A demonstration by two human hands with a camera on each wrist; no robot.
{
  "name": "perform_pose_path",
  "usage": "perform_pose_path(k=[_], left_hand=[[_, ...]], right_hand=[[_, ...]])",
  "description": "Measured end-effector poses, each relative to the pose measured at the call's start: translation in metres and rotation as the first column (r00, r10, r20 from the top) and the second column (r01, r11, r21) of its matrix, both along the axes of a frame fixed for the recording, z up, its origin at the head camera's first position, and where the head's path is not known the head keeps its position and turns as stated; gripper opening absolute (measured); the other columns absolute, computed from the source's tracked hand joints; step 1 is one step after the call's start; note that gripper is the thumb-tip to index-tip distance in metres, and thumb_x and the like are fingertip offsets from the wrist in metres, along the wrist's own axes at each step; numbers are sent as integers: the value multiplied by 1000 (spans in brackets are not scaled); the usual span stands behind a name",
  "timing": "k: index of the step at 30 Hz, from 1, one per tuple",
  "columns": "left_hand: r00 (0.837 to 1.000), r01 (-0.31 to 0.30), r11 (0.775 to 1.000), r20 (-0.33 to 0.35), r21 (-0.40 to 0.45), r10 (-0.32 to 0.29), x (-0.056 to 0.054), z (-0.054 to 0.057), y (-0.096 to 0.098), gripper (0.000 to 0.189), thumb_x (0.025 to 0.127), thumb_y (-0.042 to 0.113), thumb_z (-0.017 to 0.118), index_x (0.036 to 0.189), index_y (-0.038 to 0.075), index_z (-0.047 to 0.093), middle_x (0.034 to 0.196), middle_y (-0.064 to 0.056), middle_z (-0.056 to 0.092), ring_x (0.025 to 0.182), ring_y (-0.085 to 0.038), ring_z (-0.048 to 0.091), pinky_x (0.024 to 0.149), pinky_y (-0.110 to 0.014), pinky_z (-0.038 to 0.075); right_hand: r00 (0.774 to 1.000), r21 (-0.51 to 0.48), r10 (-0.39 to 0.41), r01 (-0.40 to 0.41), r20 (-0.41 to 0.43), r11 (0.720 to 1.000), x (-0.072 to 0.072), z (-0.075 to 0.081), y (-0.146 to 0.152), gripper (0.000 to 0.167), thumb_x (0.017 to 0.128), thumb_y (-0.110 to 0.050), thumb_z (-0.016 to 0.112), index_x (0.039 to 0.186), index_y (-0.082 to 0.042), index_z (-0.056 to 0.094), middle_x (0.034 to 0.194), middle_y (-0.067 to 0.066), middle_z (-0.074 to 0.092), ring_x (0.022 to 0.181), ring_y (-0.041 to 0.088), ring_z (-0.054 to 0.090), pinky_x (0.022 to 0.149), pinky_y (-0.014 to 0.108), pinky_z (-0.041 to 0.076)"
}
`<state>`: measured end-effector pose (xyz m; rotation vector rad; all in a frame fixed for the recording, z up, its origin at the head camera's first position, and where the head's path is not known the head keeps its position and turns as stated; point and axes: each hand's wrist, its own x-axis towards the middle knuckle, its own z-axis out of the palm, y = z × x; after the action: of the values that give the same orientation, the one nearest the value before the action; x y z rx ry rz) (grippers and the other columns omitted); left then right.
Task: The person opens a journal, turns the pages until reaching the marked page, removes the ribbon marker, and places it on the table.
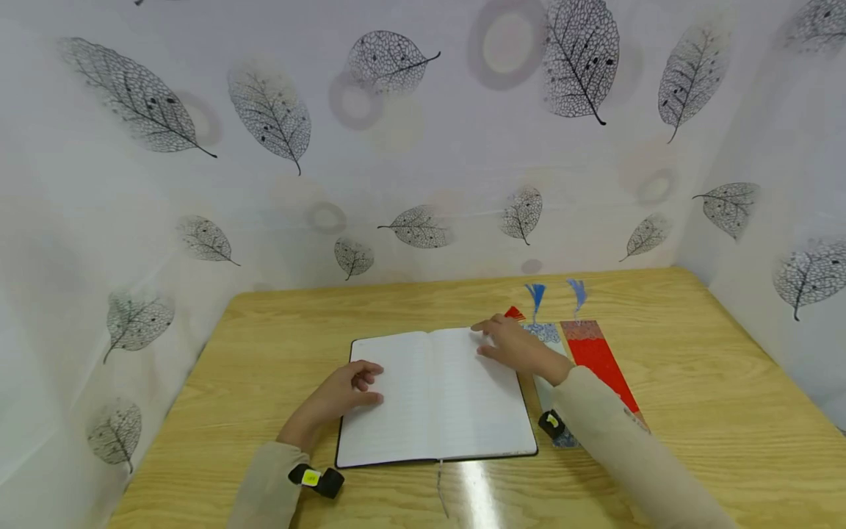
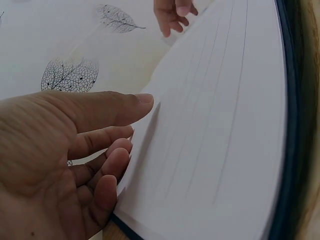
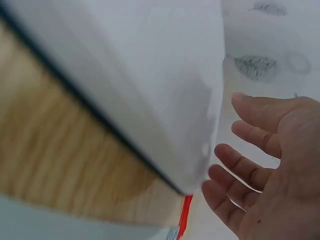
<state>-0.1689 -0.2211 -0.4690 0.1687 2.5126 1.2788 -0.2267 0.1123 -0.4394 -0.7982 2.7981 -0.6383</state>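
An open notebook (image 1: pixel 399 419) with lined white pages and a dark cover lies on the wooden table. My left hand (image 1: pixel 340 393) is at its left edge, fingers loosely bent along the edge and thumb (image 2: pixel 135 105) straight over the page. At the upper right corner my right hand (image 1: pixel 518 349) hovers with fingers spread, its fingertips (image 3: pixel 217 172) right beside the page edge and nothing in its grasp. Under and beside the right forearm lie a blue-and-white bookmark (image 1: pixel 543 334) and a red bookmark (image 1: pixel 601 364), both partly hidden by the sleeve.
A blue tassel (image 1: pixel 536 295) and a paler blue tassel (image 1: pixel 578 294) extend from the bookmarks toward the back. A red tassel (image 1: pixel 514 314) peeks out behind my right hand. The notebook's thin ribbon (image 1: pixel 440 485) hangs toward the front. A leaf-printed white curtain (image 1: pixel 423 162) surrounds the table (image 1: pixel 277 330).
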Motion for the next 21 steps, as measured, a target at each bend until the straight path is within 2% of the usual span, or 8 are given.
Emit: perform_pose_path(k=[4,10,21], left_hand=[[1000,16,1000,-6,4,-16,0,0,-1,45,80,14,78,120,7,61,100,-5,52,91,-18,47,77,-27,41],[1000,29,1000,-11,11,-29,2,-2,0,44,80,14,78,120,7,61,99,-5,51,90,-18,46,74,-25,40],[999,22,1000,-31,-9,-22,4,0,0,42,80,12,78,118,7,62,97,-4,51,89,-18,47,75,-25,40]], right_hand=[[997,54,-11,15,-71,998,-12,-6,9,42,95,-23,62,132,-4,56,122,20,53,111,37,49,94,51,43],[998,117,-7,15,-66,993,-18,-14,18,42,97,-27,58,133,-5,55,123,22,50,112,41,46,91,54,42],[992,58,2,6,-125,998,-18,-16,17,38,94,-24,62,129,-9,59,123,19,54,112,38,48,93,54,43]])
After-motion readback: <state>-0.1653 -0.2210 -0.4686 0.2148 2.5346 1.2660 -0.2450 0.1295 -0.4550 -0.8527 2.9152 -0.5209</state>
